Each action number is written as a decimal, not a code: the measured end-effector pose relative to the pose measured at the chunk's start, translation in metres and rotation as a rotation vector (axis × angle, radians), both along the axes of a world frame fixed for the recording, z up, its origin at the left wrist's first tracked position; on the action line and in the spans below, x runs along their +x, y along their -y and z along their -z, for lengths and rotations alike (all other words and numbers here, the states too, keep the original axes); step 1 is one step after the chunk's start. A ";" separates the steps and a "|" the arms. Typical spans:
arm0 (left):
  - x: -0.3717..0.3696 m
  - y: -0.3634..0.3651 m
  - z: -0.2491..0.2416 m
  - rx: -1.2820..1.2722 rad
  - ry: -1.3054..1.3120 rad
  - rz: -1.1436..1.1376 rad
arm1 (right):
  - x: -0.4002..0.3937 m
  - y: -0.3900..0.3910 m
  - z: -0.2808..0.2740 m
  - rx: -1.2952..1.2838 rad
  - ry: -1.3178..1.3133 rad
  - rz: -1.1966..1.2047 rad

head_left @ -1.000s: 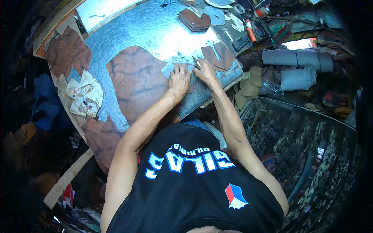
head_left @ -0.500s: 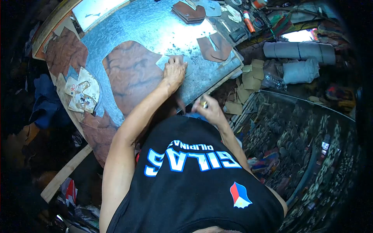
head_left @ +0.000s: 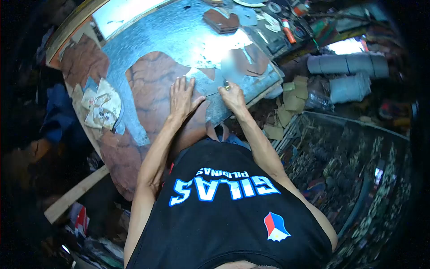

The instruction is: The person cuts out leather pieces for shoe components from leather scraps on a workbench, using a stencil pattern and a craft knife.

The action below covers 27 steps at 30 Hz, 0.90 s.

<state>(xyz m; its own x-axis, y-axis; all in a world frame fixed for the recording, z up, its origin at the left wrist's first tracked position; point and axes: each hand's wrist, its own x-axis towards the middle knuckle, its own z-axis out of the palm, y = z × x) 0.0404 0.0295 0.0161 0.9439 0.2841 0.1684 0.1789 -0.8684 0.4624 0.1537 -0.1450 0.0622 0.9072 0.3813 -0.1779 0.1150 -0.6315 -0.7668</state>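
My left hand (head_left: 181,99) lies flat with its fingers spread on a large brown leather sheet (head_left: 150,89). To its right, my right hand (head_left: 233,96) is closed on a thin knife-like tool (head_left: 212,94), whose slim end points left toward my left thumb. Something yellow shows between the right fingers. The leather has an irregular outline, and its near part hangs over the table edge toward my body. A narrow leather point extends on the far side of my left fingers.
The metal-topped table (head_left: 134,36) carries a stack of brown leather pieces (head_left: 221,21) and a notched leather piece (head_left: 253,60). Pale marked templates (head_left: 102,105) lie at the left. An orange-capped tube (head_left: 288,31) is at the back right, a wrapped roll (head_left: 347,65) beyond.
My left hand has shifted left, from a bunched grip at a pale square piece to lying spread on the leather. My right hand has risen from near my body onto the table.
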 end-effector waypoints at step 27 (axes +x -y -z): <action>0.025 0.006 -0.006 0.155 -0.239 -0.113 | 0.163 0.108 -0.001 0.181 -0.222 0.091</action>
